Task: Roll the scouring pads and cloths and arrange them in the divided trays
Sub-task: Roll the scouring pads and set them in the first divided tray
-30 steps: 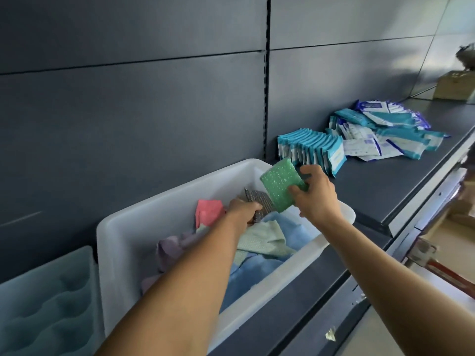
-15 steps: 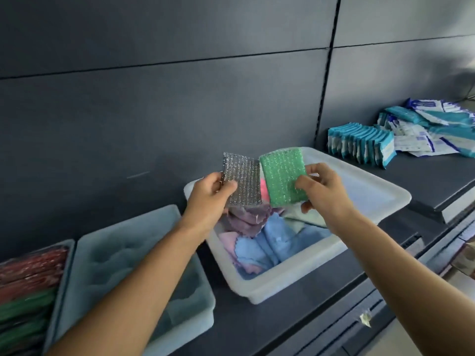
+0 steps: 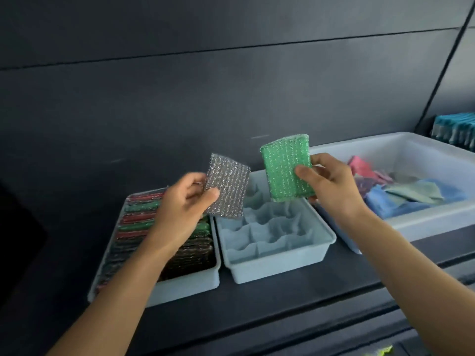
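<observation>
We see two bare arms reaching forward over a dark shelf [image 3: 257, 312] backed by a dark panelled wall [image 3: 205, 86]. The left hand [image 3: 182, 201] pinches a silver scouring pad [image 3: 227, 192] by its near left edge, thumb on the front face and the other fingers closed behind it, so the pad hangs flat and slightly tilted in the air above the gap between two pale blue trays. The right hand [image 3: 331, 186] grips a green scouring pad [image 3: 286, 168] at its right side, thumb pressed on the front and fingers wrapped behind; this pad stands nearly upright, held higher than the silver one and apart from it. Below the hands, the divided tray [image 3: 280, 265] in the middle shows its wavy partitions and bare compartments. Just beside it on the left, touching or nearly touching, sits a filled tray [image 3: 187, 286] packed with rows of red, green and dark scouring pads [image 3: 138, 219], partly hidden by the left forearm. To the right lies a larger white bin [image 3: 424, 227] holding loose cloths [image 3: 411, 194] in pink, blue and pale green. At the far right edge we make out a stack of teal packets [image 3: 455, 127], blurred and cut off by the frame.
</observation>
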Available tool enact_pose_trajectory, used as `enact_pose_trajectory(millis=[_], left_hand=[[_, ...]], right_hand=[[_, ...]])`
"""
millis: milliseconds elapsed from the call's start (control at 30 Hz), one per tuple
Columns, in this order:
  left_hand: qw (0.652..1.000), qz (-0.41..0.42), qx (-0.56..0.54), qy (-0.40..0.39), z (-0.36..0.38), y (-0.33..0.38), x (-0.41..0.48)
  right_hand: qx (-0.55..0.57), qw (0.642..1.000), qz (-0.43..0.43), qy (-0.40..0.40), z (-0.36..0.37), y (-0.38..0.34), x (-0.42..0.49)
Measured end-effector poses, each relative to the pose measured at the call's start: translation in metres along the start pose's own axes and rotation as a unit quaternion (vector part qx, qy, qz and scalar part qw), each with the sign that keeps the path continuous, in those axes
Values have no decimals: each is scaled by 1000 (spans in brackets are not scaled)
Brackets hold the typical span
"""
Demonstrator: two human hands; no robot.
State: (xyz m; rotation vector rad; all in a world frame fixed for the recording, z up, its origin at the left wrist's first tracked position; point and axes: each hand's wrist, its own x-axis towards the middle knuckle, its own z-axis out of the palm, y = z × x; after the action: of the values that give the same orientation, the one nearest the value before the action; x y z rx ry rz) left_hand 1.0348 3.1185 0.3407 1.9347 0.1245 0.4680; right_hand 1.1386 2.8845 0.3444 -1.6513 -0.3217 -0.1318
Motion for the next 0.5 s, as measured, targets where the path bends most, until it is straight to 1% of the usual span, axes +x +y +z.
enact_pose_trajectory(millis=[67,133,233,300,400,500], left_hand=[[1000,-3,15,-15,-31,-8,-16],[998,2,51,-49,-56,-15,-30],[978,-6,170,-119,-81,-27,-45],[961,-12,235,-144,-88,-35,-50],[949,-2,288,-127,-81,-46,-52],[930,33,348,-113,-64,-55,-49]], right_hand=[[-1,1000,-13,-2,20,-3,-11],[-2,1000,-21,-9,39,-6,-22],[1,1000,-20,-19,59,-9,-36],[-1,999,-23,-28,68,-10,-43],[-13,998,-29,-47,75,-10,-49],[-20,995,-45,-84,79,-10,-56]])
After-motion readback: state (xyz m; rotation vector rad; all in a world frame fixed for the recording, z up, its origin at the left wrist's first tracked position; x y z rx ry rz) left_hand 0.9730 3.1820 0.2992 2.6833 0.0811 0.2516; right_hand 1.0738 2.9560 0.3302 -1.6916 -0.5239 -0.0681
